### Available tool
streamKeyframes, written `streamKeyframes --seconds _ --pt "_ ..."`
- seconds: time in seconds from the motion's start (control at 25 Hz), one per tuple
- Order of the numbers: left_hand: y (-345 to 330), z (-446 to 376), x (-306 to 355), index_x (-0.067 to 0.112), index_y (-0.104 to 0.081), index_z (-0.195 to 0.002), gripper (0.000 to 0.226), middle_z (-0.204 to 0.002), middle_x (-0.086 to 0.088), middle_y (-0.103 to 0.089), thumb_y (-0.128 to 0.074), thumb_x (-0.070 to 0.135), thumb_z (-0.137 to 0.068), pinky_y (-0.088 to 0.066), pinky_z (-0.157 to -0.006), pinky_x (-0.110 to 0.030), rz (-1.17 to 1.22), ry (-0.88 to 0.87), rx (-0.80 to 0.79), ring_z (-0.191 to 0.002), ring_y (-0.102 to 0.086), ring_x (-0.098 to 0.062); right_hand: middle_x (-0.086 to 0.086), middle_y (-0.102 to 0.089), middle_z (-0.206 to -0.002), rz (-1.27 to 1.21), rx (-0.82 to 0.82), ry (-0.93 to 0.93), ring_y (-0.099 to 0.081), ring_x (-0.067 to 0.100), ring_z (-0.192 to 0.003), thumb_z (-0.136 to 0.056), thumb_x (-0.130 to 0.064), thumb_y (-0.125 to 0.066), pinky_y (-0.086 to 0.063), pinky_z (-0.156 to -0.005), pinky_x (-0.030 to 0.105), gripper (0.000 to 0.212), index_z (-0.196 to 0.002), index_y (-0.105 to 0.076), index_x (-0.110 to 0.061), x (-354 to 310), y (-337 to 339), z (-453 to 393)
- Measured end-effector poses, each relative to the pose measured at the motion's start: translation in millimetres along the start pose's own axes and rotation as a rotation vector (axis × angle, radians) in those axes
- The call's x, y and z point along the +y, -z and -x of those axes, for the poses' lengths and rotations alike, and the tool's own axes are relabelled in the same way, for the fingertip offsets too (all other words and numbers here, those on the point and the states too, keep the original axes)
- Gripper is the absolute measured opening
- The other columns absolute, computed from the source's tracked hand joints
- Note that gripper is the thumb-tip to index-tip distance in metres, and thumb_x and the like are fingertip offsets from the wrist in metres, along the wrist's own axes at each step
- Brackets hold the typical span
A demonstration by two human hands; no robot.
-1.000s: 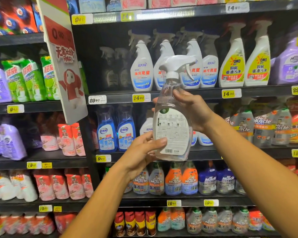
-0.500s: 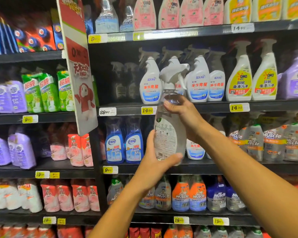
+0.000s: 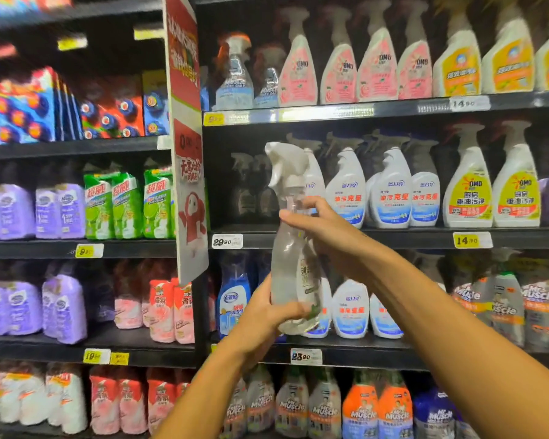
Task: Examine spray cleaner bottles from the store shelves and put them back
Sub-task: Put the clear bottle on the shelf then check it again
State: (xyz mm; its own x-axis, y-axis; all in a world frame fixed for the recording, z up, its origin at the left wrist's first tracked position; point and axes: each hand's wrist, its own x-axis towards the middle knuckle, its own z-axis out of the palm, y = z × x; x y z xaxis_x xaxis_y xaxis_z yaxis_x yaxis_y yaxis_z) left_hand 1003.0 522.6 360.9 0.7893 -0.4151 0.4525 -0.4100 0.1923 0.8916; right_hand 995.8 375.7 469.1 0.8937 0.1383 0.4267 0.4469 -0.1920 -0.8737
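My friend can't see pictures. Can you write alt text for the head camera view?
Two hands hold a clear spray bottle upright before store shelves: the left hand grips its base, the right hand its neck. Rows of spray cleaners fill the shelves behind it.

The clear spray bottle [image 3: 293, 248] has spun round: its white back label, facing us a second ago, now faces away and the trigger points left. The left hand [image 3: 267, 315] has slid under the base, and the view has tipped upward.
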Motion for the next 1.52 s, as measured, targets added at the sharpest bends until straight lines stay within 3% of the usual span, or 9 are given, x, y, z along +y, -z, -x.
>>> streamKeyframes --seconds 0.08,0.2,0.4,0.48,0.6,0.76,1.04,1.32,1.52 --pt "24.4 -1.4 4.1 0.008 -0.057 -0.123 0.073 -0.115 -0.019 -0.069 -0.078 0.015 -0.054 -0.053 -0.094 -0.049 0.166 0.07 -0.074 -0.104 -0.066 -0.031 -0.023 -0.074 -0.086 -0.024 -0.074 0.026 -0.071 -0.004 -0.083 -0.086 -0.05 -0.069 -0.053 -0.065 0.02 0.037 -0.118 -0.052 -0.038 -1.9 -2.8 -5.0" --pt "59.0 -5.7 8.7 0.006 -0.059 -0.128 0.069 -0.126 -0.024 -0.063 -0.072 0.008 -0.06 -0.05 -0.094 -0.06 0.344 0.105 -0.238 -0.114 -0.061 -0.04 -0.012 -0.076 -0.104 -0.091 -0.12 0.056 -0.072 0.006 -0.097 -0.094 -0.036 -0.063 -0.054 -0.077 0.028 0.027 -0.12 -0.057 -0.04 -0.3 -6.1 -14.3" --pt "82.7 -18.0 1.6 0.002 -0.046 -0.141 0.081 -0.142 -0.033 -0.043 -0.076 0.014 -0.066 -0.053 -0.083 -0.054 0.476 0.133 -0.492 -0.132 -0.038 -0.053 -0.002 -0.076 -0.107 -0.055 -0.154 0.074 -0.072 0.021 -0.101 -0.095 -0.023 -0.064 -0.059 -0.082 0.038 0.037 -0.123 -0.053 -0.045 9.3 -8.4 -24.0" --pt "88.8 -29.4 -2.2 0.003 -0.049 -0.14 0.077 -0.139 -0.029 -0.05 -0.075 0.016 -0.068 -0.052 -0.085 -0.055 0.502 0.137 -0.497 -0.129 -0.046 -0.048 0.001 -0.077 -0.102 -0.052 -0.098 0.097 -0.074 0.019 -0.094 -0.096 -0.019 -0.064 -0.057 -0.075 0.037 0.036 -0.121 -0.055 -0.042 13.2 -9.6 -37.4" --pt "101.3 -54.0 1.7 0.009 -0.059 -0.132 0.067 -0.133 -0.02 -0.06 -0.078 0.019 -0.069 -0.053 -0.089 -0.056 0.399 0.118 -0.313 -0.119 -0.06 -0.037 -0.004 -0.078 -0.095 -0.045 -0.021 0.133 -0.075 0.012 -0.085 -0.095 -0.017 -0.065 -0.057 -0.063 0.028 0.037 -0.123 -0.057 -0.039 15.1 -6.2 -69.2" --pt "115.3 -94.6 11.3 0.021 -0.053 -0.128 0.046 -0.121 -0.007 -0.07 -0.071 0.017 -0.085 -0.059 -0.079 -0.042 0.027 0.03 0.092 -0.108 -0.068 -0.025 -0.014 -0.077 -0.085 -0.05 0.042 0.16 -0.073 0.0 -0.075 -0.094 -0.012 -0.065 -0.052 -0.05 0.017 0.042 -0.131 -0.056 -0.03 19.5 -3.2 -129.4" --pt "136.9 -175.6 24.4 0.03 -0.05 -0.119 0.036 -0.109 0.014 -0.062 -0.059 0.005 -0.095 -0.051 -0.063 -0.01 -0.426 -0.201 0.546 -0.087 -0.067 0.002 -0.01 -0.073 -0.083 -0.154 0.05 0.149 -0.071 0.002 -0.061 -0.094 -0.009 -0.065 -0.052 -0.044 0.02 0.044 -0.137 -0.056 -0.018 22.9 -13.0 -244.0" --pt "165.6 -220.5 8.1 0.025 -0.057 -0.118 0.032 -0.11 0.0 -0.071 -0.051 0.002 -0.096 -0.053 -0.064 -0.015 -0.352 -0.105 0.624 -0.089 -0.071 -0.007 0.006 -0.071 -0.113 -0.124 0.042 0.219 -0.07 0.013 -0.087 -0.093 -0.008 -0.064 -0.059 -0.074 0.031 0.052 -0.143 -0.05 -0.018 45.3 -40.4 -304.7" --pt "181.5 -234.9 -4.0 0.024 -0.053 -0.128 0.028 -0.111 0.004 -0.074 -0.042 0.019 -0.103 -0.055 -0.071 -0.017 -0.181 -0.117 0.591 -0.099 -0.07 -0.009 0.011 -0.069 -0.117 -0.115 0.012 0.236 -0.069 0.01 -0.088 -0.094 -0.008 -0.065 -0.053 -0.06 0.016 0.054 -0.144 -0.045 -0.015 58.3 -46.7 -318.5"
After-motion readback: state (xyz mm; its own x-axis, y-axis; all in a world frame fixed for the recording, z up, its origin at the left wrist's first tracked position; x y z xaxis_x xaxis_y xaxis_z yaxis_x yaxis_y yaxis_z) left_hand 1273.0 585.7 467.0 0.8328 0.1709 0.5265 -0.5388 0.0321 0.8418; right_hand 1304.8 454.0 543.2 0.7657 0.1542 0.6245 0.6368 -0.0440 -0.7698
